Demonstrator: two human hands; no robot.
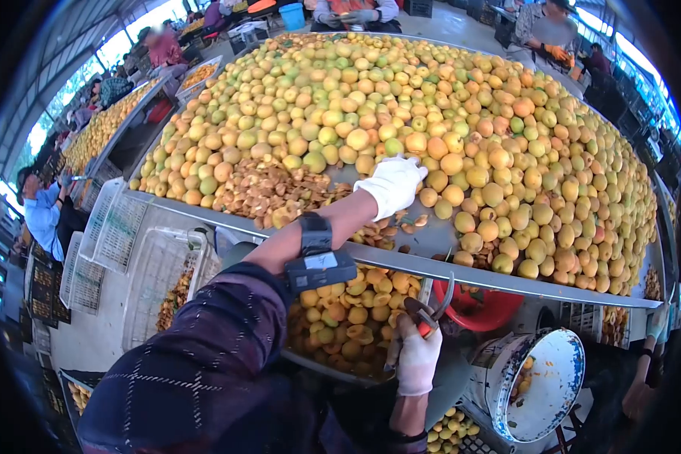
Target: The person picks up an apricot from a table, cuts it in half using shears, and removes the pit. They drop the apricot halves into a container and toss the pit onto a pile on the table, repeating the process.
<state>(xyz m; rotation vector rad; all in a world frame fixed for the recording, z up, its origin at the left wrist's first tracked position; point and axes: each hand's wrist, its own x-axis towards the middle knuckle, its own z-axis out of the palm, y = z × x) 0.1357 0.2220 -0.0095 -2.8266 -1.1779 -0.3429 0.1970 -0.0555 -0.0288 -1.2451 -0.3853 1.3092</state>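
Note:
My left hand, in a white glove, reaches across the metal table edge and lies palm down at the near edge of a huge pile of yellow-orange apricots. Its fingers touch the fruit; what is under the palm is hidden. A black device is strapped to that wrist. My right hand, also gloved, is low by my body, below the table rim, and grips a scissor-like metal tool with a red handle.
Brown pits and scraps lie left of my left hand. Under the table are a tray of cut apricots, a red bowl and a white bucket. White crates stand at left. Other workers sit around the tables.

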